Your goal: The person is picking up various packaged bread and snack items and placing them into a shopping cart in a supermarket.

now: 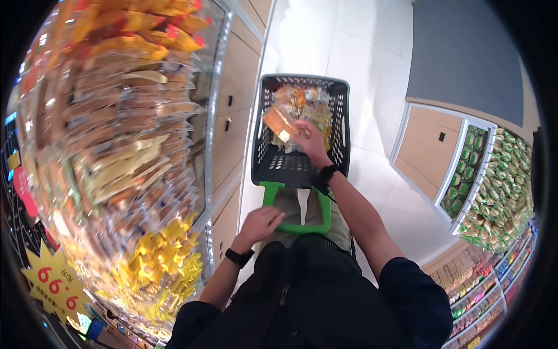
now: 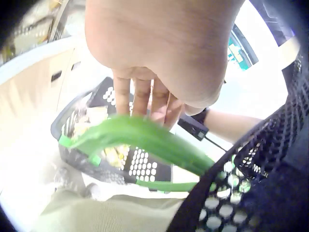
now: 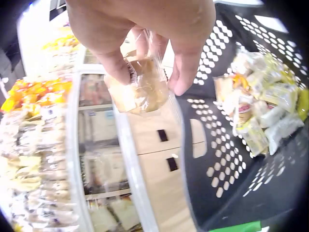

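Observation:
In the head view my right hand (image 1: 311,142) pinches a clear-wrapped brown snack (image 1: 279,124) over the dark basket (image 1: 285,177). The right wrist view shows the wrapped snack (image 3: 140,89) between the thumb and fingers of the right hand (image 3: 145,34), beside the basket wall (image 3: 227,174). Several wrapped snacks (image 3: 265,104) lie in the basket. My left hand (image 1: 260,225) is at the left side of the green handle (image 1: 325,218), fingers loosely extended. In the left wrist view the fingers of the left hand (image 2: 164,53) hang behind the green handle (image 2: 140,137); contact cannot be told.
Shelves of packaged snacks (image 1: 139,110) stand along the left, above wooden cabinets (image 1: 232,104), with a yellow price sign (image 1: 55,285) at lower left. Bagged produce (image 1: 497,180) is at the right over another wooden cabinet (image 1: 427,145). Pale floor (image 1: 369,75) runs between them.

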The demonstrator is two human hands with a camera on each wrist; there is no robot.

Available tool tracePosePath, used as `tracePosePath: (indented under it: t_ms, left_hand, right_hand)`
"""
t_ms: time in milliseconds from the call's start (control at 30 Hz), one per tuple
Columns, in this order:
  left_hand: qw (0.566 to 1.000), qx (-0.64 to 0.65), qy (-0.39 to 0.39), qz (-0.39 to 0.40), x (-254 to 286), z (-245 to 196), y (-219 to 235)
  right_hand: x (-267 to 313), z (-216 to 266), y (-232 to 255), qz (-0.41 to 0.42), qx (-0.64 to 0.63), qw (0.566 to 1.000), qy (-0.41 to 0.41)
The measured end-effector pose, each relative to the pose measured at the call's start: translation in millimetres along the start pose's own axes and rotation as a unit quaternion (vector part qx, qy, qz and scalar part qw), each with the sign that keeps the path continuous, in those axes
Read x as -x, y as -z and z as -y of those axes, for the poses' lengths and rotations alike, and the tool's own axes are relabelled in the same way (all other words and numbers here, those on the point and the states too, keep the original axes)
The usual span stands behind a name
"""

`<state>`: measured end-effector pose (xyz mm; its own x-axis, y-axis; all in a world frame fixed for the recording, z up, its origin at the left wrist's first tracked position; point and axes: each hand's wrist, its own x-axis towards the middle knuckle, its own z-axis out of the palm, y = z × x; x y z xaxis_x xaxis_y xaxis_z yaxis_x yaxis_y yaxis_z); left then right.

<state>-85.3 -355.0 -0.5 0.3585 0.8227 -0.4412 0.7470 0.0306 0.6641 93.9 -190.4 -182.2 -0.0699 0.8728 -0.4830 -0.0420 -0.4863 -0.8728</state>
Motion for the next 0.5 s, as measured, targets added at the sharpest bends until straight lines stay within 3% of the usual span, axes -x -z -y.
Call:
tracePosePath:
  t_ms: [67, 133, 167, 200, 233, 267, 333, 367, 467, 500]
  left_hand:
    - [0.980, 0.109, 0.081, -0.149, 7.4, -23.2, 28.2]
    - [0.947, 0.200, 0.171, -0.185, 7.5, -40.3, 64.5]
    - [0.912, 0.302, 0.173, -0.216, 10.4, -51.7, 80.4]
    - [0.867, 0.400, 0.170, -0.244, 13.0, -63.2, 96.3]
    - [0.829, 0.475, 0.157, -0.249, 13.5, -78.0, 113.5]
    - [0.787, 0.547, 0.142, -0.248, 16.3, -95.9, 128.8]
    - [0.769, 0.582, 0.102, -0.243, 27.7, -138.5, 147.8]
    - [0.747, 0.620, 0.062, -0.231, 33.3, -153.5, 149.3]
    - [0.762, 0.602, 0.032, -0.236, 51.7, -175.5, 138.3]
    - [0.749, 0.606, 0.040, -0.265, 54.4, -182.7, 133.1]
  right_hand:
    - [36.4, 83.1, 7.9, 0.095, 0.029, 0.994, 0.041]
    - [75.1, 152.8, 8.3, 0.105, -0.037, 0.991, 0.072]
    - [93.3, 177.0, 13.5, 0.102, 0.059, 0.969, 0.219]
    - [111.0, 200.0, 17.8, 0.091, 0.150, 0.916, 0.362]
    - [129.1, 224.6, 20.6, 0.115, 0.155, 0.901, 0.388]
    - [141.5, 235.3, 20.8, 0.120, 0.148, 0.898, 0.396]
    - [162.0, 253.2, 26.4, 0.120, 0.156, 0.793, 0.576]
    - [176.4, 261.4, 30.0, 0.116, 0.165, 0.771, 0.604]
    - [197.4, 264.4, 38.5, 0.115, 0.145, 0.739, 0.647]
    - [202.1, 266.0, 40.1, 0.118, 0.142, 0.735, 0.653]
